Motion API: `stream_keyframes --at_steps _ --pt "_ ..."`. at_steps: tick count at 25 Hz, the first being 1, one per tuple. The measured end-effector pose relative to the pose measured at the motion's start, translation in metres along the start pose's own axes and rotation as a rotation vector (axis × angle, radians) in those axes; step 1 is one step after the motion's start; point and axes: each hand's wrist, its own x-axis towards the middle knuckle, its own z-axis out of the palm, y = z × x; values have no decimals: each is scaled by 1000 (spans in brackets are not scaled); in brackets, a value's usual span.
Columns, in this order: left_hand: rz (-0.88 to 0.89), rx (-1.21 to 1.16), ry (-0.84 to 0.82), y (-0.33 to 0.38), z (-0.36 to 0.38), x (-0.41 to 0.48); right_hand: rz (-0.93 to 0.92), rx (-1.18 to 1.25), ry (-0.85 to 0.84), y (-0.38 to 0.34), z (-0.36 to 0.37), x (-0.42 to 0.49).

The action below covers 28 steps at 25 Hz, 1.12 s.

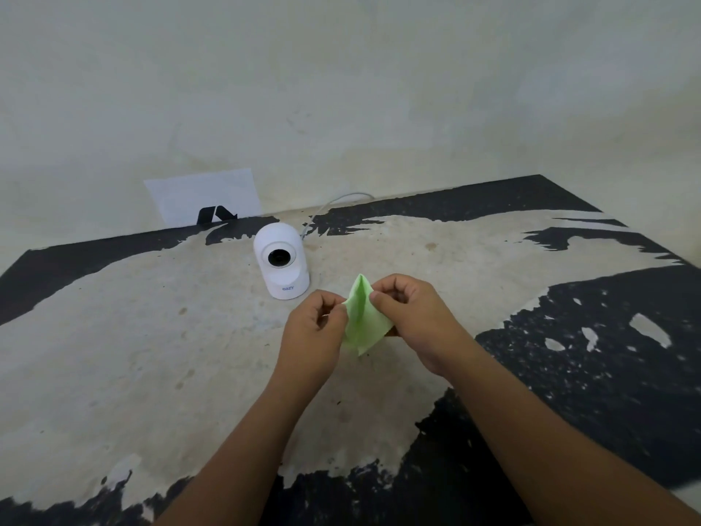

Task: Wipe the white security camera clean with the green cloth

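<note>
Head view has both hands up in front of the person, each grip pinched narrow on the green cloth (359, 320): the left hand (315, 328) has one edge between thumb and fingers, the right hand (411, 317) has the opposite edge, and the cloth hangs folded between them just above the surface (151, 336). The white security camera (281, 260) stands upright a bit further back and slightly to the left of the hands, lens facing the person, near the left hand but not touching either hand or the cloth. So I'd say no wiping yet, looks more like the cloth is being sorted out first. Stuff that could go wrong: the camera looks light and top-heavy on that little base, so a firm swipe with one hand and nothing steadying it could tip it or shove it back toward the wall (341, 89). Its white cable (333, 202) runs off behind it, and dragging the body around might yank on that. Also the surface is flaking and gritty-looking, so if the cloth drops onto it, it could pick up crumbs and scratch the lens.
</note>
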Motion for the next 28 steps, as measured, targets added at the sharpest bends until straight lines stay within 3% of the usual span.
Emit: stream_keyframes --at_steps 3,6,10,12,16,20,25,28 --pt "-152 -198 -2 5 11 6 -38 -109 66 -1 -27 4" --pt "-238 -239 -49 9 22 10 -61 -263 50 -5 -61 15" --pt "-392 -307 -217 14 41 7 -103 -560 61 -19 -88 54" --pt "-372 -217 -343 16 50 2 -130 -653 -4 -25 -84 77" --pt "-212 203 -507 15 45 5 -142 -812 -104 -12 -44 106" --pt "9 431 -316 -1 14 20 -182 -1043 119 10 -16 87" --pt "51 472 -187 -10 -9 32 -97 -1257 -166 43 -6 57" --pt "73 456 -120 -7 -25 29 -133 -1253 -195 42 -10 53"
